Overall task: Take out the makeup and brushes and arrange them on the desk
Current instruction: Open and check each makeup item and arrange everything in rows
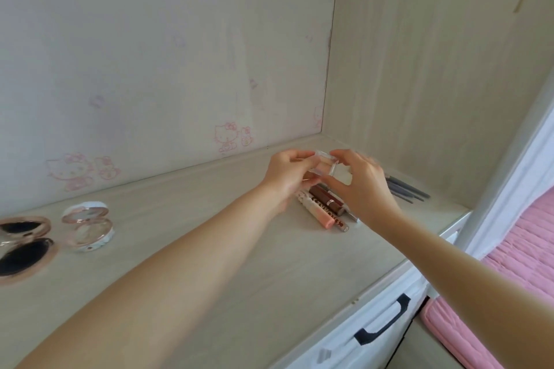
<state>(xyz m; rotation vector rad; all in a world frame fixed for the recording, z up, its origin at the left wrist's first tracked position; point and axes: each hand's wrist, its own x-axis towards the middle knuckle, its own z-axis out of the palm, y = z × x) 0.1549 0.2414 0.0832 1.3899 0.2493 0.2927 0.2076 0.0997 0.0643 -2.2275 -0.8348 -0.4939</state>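
Observation:
My left hand (289, 174) and my right hand (359, 183) both grip a small clear square makeup case (325, 165), held a little above the pale wooden desk (239, 263) near its far right corner. Beneath the hands lie several lip gloss and mascara tubes (326, 210), side by side, in pink, brown and patterned white. Several dark grey brushes (404, 189) lie to the right of my right hand. At the desk's left, an open white compact (88, 226) and an open rose-gold compact (22, 244) with dark pads rest flat.
A wall (150, 54) with faint pink cat prints backs the desk, and a wooden side panel (434, 54) closes its right end. Below the front edge is a white drawer with a black handle (382, 322). A pink bed cover (509, 263) lies at the right.

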